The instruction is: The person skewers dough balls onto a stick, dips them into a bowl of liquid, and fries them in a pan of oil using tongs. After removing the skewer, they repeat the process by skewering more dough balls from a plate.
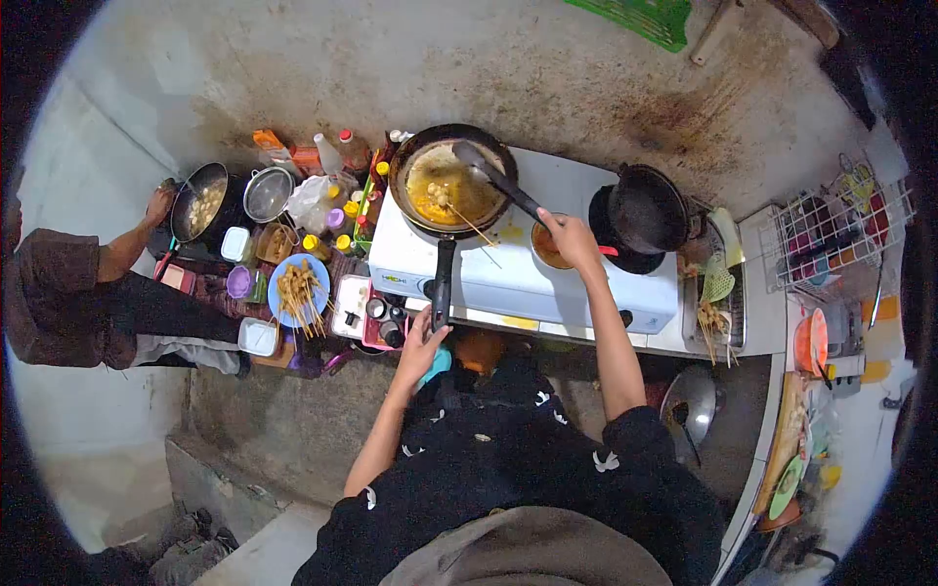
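On the left burner of the white gas stove sits a frying pan with yellowish sauce and a skewer of small pieces in it. My left hand is closed at the lower end of the pan's black handle. A black spatula is in my right hand, its rounded head over the upper right of the pan. Below my right hand, a bowl of brown sauce is partly covered by it. The dark pot stands on the right burner.
Left of the stove are a blue plate of skewers, bottles and tubs. Another person holds a pan at far left. A tray with skewers and a wire rack stand right.
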### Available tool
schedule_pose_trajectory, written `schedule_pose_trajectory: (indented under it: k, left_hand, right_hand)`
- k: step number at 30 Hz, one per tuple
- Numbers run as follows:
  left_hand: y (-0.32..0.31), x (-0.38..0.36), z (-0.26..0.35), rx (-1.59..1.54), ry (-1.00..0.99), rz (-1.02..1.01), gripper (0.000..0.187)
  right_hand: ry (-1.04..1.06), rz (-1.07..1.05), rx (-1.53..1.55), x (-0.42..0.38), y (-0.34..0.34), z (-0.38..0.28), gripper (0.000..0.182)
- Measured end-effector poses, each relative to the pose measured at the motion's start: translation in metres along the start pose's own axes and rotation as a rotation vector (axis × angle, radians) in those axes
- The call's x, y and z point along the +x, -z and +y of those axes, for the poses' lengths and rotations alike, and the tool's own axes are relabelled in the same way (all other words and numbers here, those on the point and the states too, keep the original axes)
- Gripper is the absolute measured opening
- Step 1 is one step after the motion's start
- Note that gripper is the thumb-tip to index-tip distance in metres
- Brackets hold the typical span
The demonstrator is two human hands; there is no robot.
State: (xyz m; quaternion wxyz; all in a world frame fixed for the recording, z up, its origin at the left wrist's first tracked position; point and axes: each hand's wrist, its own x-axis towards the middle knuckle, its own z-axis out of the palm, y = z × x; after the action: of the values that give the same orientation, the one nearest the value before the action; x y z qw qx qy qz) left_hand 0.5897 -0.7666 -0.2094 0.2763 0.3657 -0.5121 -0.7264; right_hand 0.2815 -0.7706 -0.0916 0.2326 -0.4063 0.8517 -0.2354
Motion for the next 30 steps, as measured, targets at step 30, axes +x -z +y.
schedule_pose_trajectory:
  k: [30]
  left_hand:
    - [0.005,-0.007,0.016,0.258,-0.012,0.047,0.057]
  right_hand:
    - [-0.003,0.002,-0.110,0.003,-0.013,-0.005,0.058]
